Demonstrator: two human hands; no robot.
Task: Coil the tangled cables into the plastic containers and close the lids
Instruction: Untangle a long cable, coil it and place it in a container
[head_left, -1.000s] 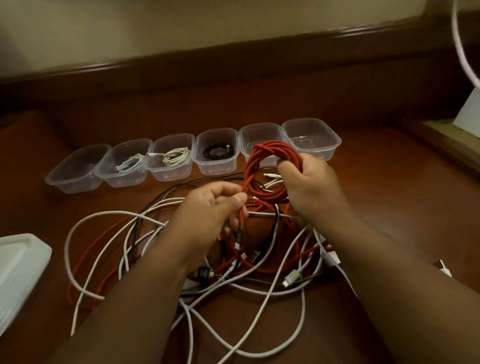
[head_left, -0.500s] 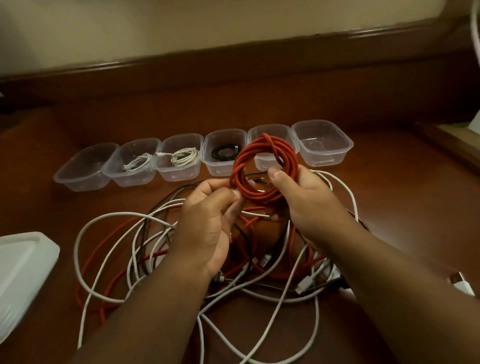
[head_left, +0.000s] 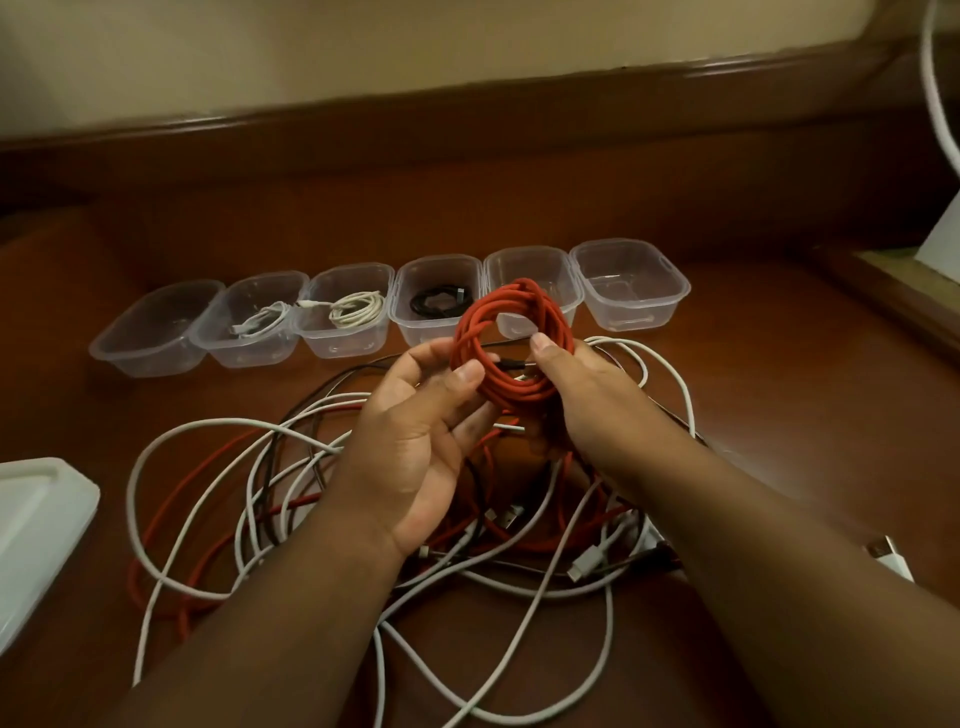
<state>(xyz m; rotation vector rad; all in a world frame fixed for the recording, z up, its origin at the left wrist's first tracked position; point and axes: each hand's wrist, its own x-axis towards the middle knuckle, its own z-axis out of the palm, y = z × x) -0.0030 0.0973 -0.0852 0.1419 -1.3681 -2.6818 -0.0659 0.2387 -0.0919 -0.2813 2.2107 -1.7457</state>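
fingers: left hand (head_left: 415, 441) and right hand (head_left: 587, 384) each pinch the red cable coil (head_left: 511, 345), thumbs in front.
coil: held upright above the tangled cables (head_left: 322, 467).
containers (head_left: 436, 306): open row along table's (head_left: 779, 389) far edge.

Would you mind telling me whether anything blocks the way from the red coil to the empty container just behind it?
Nothing visible does. The coiled red cable, held by both hands, sits right in front of the open, lidless clear plastic container, which looks empty.
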